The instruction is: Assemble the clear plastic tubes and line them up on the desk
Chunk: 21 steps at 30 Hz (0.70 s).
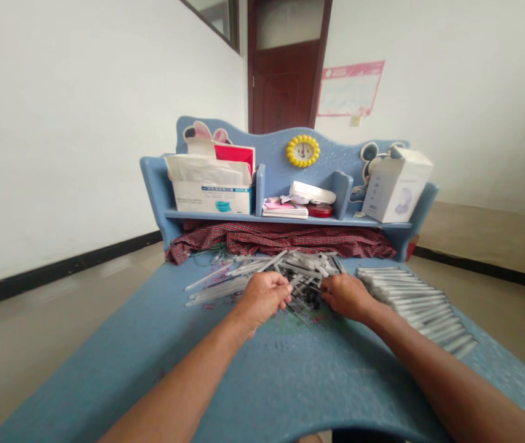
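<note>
A loose heap of thin grey and white pen-like tubes (262, 271) lies on the blue desk (267, 381) in front of me. My left hand (265, 296) rests at the near edge of the heap, fingers curled shut on something I cannot make out among the tubes. My right hand (346, 295) is just to its right, also curled with its fingertips in the heap. To the right lies a neat row of tubes (417, 301) side by side, touching my right forearm.
A red checked cloth (285, 239) lies under the desk's blue shelf (285, 216). The shelf holds a mask box (211, 184), papers and a red tin (320, 210), a white carton (396, 184), a yellow clock (302, 151). Behind is a brown door (285, 74).
</note>
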Motion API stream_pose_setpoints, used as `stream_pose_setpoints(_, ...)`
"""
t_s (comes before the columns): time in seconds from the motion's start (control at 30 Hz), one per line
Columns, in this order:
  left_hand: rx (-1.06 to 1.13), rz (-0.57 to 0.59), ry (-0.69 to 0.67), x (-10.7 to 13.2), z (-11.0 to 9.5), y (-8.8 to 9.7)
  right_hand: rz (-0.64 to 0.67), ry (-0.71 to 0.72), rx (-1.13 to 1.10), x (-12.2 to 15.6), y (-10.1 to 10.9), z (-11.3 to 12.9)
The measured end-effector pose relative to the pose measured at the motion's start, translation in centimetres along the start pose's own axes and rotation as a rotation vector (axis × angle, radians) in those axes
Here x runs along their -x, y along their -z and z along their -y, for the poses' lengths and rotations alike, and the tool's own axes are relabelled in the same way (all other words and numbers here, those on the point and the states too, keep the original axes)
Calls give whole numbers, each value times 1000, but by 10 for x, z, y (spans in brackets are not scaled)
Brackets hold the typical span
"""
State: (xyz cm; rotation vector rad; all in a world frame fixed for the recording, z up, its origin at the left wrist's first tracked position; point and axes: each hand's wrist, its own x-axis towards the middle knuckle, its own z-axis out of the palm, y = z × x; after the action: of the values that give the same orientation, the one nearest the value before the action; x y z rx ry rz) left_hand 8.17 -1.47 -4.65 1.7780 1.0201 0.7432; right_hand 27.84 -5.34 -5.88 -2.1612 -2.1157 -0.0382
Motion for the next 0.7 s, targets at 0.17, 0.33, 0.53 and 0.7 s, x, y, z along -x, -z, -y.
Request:
stream_pose_setpoints(0.17,-208,-31,-106,-13,9,24,-43,17,8,2,7,-1)
stream_pose_setpoints(0.33,-301,-33,-108,-20,18,53,-114,52,-122,1,7,-10)
stream_pose_setpoints(0.53,-371,-8,-114,-19,20,66,-92,129,-392,1,9,-17)
stream_pose_setpoints(0.7,-395,14,-127,-18,19,67,-82,140,-443,2,10,-19)
